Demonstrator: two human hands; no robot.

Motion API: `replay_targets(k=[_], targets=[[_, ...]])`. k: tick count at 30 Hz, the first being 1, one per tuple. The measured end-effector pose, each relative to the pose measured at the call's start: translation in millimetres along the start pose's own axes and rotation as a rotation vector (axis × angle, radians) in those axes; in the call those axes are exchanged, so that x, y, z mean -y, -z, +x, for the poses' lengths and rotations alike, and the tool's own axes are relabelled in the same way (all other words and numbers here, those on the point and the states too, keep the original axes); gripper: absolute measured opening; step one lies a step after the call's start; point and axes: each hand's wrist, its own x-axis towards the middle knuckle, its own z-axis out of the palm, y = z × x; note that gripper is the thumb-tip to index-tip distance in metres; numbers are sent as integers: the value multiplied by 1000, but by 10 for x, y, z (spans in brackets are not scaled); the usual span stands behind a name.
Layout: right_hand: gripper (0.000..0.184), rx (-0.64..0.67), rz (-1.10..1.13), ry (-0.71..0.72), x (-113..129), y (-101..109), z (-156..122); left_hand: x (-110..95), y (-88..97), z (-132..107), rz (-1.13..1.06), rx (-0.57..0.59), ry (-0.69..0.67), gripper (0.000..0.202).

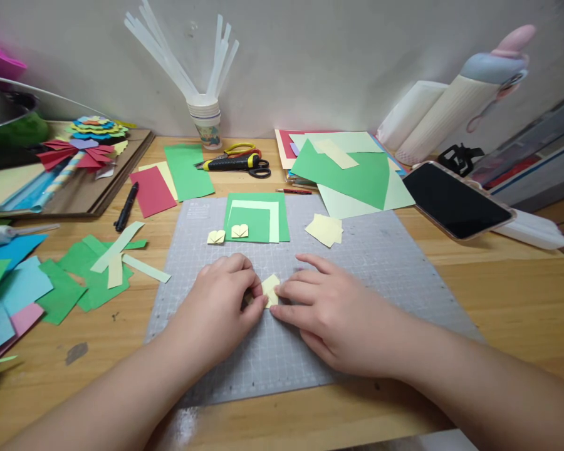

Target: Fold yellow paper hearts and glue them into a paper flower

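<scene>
A small pale yellow piece of folded paper (270, 289) lies on the grey cutting mat (380, 300) between my hands. My left hand (225, 294) pinches its left edge between thumb and fingers. From the other side, my right hand (326, 307) rests its thumb and index fingertips on the paper, its fingers stretched and apart. Beyond them are two folded yellow paper hearts, one heart (216, 237) on the mat and another heart (239, 231) on the stacked green paper squares (258, 203). Several loose yellow paper pieces (325, 230) lie right of these.
Green and blue paper scraps (94, 275) spread at the left, near a black pen (126, 207). At the back stand a cup of white glue sticks (208, 125), scissors (262, 170) and a yellow-black cutter (228, 163). A phone (460, 200) and sheets of paper (352, 175) lie right.
</scene>
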Motion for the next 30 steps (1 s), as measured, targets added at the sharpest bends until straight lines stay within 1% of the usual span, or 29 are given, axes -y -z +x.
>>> replay_targets(k=[6,12,15,19,24,26,28,30], targets=[[27,32,-3,-18,7,-3,2,-13,7,-13,28,16,-10,11],[29,27,-15,-11,5,-4,-2,-13,-32,-30,83,20,-22,12],[28,32,-28,-11,7,-3,1,-26,-40,-48,132,30,-41,9],[25,46,-36,-25,22,-2,7,-28,-8,-72,185,53,-50,4],[21,61,-60,-17,41,-10,8,45,61,-81,225,68,6,3],[20,52,-54,-12,29,-16,10,69,79,-74,212,66,18,4],[19,33,-26,-4,-2,-24,17,72,86,-60,152,61,-16,5],[20,-6,38,6,-51,-40,29,57,82,-42,63,64,-71,15]])
